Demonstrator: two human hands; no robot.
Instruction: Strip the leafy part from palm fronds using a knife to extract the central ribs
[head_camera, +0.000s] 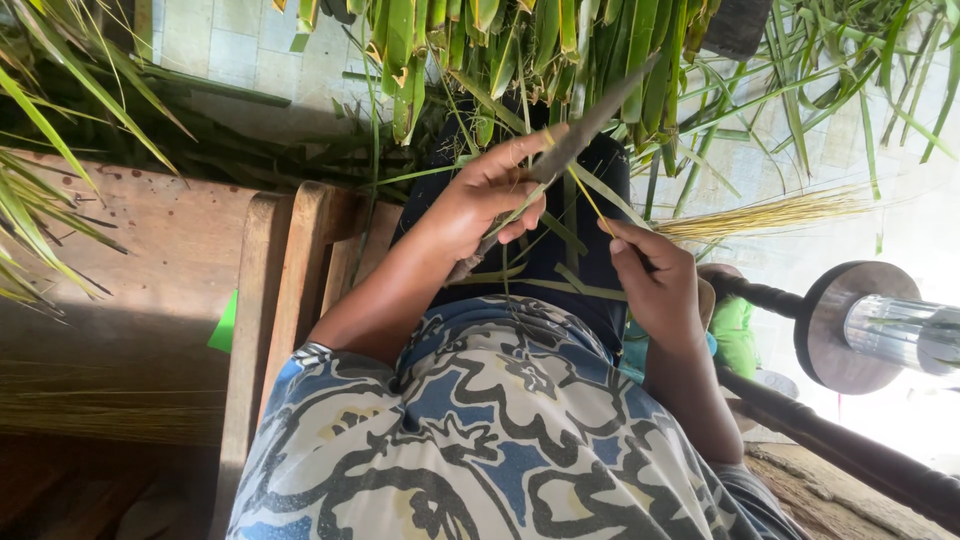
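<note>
Patterned cloth (480, 440) lies nearest. Beyond it, the right hand (655, 285) pinches a thin yellow midrib (588, 203), fingers together. Left of that midrib, the left hand (490, 200) clasps a knife (560, 158). Farther off hang green leaves (520, 50).

Wooden bench (150, 260) sitting left; green palm fronds (470, 50) hanging far, bundle of yellow midribs (770, 212) lying right, round wooden disc on a dark rod (840, 325) showing near right.
</note>
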